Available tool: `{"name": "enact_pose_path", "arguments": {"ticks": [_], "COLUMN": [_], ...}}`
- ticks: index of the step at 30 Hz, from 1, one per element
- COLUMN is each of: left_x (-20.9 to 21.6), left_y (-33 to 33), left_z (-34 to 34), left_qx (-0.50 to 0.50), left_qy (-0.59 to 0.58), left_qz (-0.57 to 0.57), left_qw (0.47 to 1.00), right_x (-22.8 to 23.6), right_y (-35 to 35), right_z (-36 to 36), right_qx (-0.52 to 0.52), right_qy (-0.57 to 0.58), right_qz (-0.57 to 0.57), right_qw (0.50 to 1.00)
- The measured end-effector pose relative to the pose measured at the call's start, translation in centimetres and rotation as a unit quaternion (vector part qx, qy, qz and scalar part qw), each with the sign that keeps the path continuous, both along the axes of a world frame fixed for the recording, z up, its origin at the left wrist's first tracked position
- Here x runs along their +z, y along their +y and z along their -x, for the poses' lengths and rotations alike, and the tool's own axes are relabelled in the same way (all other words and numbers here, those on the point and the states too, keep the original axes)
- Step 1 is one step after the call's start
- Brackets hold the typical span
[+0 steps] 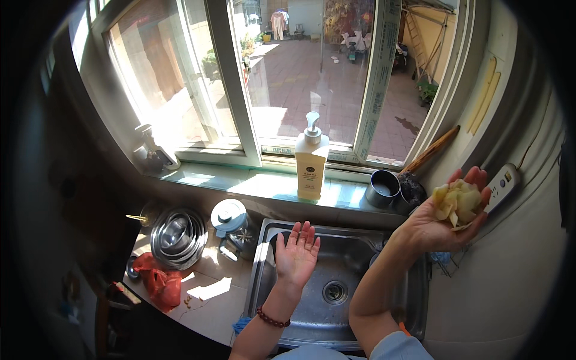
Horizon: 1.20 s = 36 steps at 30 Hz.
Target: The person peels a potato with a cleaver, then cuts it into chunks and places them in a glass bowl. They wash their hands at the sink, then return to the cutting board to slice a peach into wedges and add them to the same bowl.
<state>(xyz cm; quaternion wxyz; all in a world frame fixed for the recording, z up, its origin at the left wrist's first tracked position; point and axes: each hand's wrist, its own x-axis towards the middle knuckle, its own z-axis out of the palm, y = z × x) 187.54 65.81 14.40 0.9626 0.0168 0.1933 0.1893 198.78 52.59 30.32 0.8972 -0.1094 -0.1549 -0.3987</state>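
Print shows first on a cream pump bottle at 12 o'clock from the sink drain: a dark round emblem with small lines beneath, too fine to make out. Bluish-green lettering repeats along the window frame, between 12 and 1 o'clock, likewise unclear at this size.

The left forearm, circled by a dark red beaded bracelet, comes up from the lower edge and points toward 1 o'clock. Its left hand lies palm up above the sink, at about half past ten from the drain, fingers extended and slightly apart.

The right arm, in a pale blue sleeve, bends at the elbow, its forearm also aimed toward 1 o'clock. At 2 o'clock, beyond the sink's edge, the right hand is turned palm up and raised, fingers and thumb curled round a heap of pale yellow peelings. Just past it, also at 2 o'clock, is a white power strip.
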Motion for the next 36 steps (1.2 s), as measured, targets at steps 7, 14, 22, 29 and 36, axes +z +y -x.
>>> {"name": "enact_pose_path", "arguments": {"ticks": [7, 14, 22, 29, 36], "left_x": [-6.2, -5.3, 0.9, 3.3, 5.5], "left_y": [1.7, 2.3, 4.5, 5.6, 3.5], "left_z": [3.5, 3.7, 2.4, 3.1, 3.4], "left_qx": [-0.011, -0.020, 0.067, 0.106, 0.041], "left_qy": [-0.005, 0.030, -0.072, -0.079, -0.130], "left_qz": [0.072, 0.040, -0.020, -0.094, -0.170], "left_qw": [0.997, 0.999, 0.995, 0.987, 0.976], "right_x": [7.8, 2.4, -2.2, -10.7, -1.7], "right_y": [1.5, 2.1, 9.9, 10.4, 6.3], "right_z": [-16.4, -27.1, -2.2, 7.1, 5.2], "right_qx": [-0.504, -0.284, 0.294, 0.192, -0.154], "right_qy": [0.039, 0.180, -0.082, -0.228, -0.219], "right_qz": [0.338, 0.387, 0.544, 0.773, 0.568], "right_qw": [0.794, 0.858, 0.782, 0.560, 0.778]}}
